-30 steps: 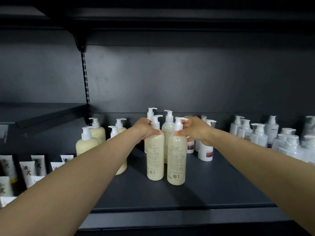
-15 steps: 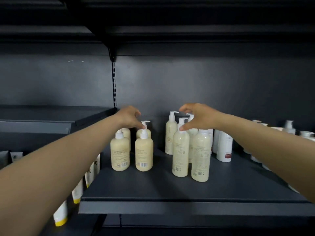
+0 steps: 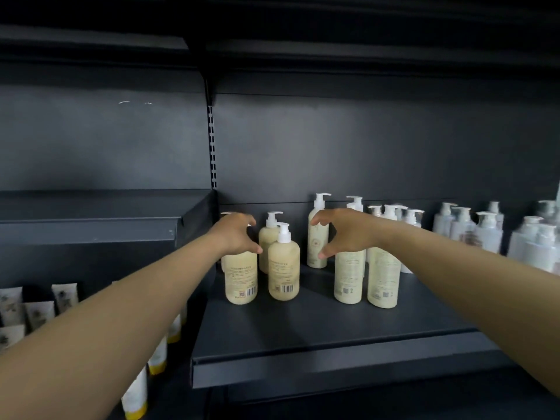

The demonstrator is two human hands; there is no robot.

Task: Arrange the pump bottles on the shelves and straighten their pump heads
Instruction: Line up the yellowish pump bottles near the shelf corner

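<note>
On the shelf [image 3: 318, 328], left hand [image 3: 236, 234] curls over a cream bottle [image 3: 241, 278], seemingly touching its top; right hand [image 3: 348, 231], fingers spread, holds nothing before two tall bottles [image 3: 348, 277]. White bottles [image 3: 472, 228] stand at the shelf's right.

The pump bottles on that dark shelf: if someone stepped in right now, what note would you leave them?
Left hand: open, hovering at the round cream pump bottles.
Right hand: open, in front of the tall cream pump bottles; holds nothing.
All stand upright on the dark metal shelf, loosely grouped, barcodes facing out.
Left: line up rows, straighten pump heads.
</note>
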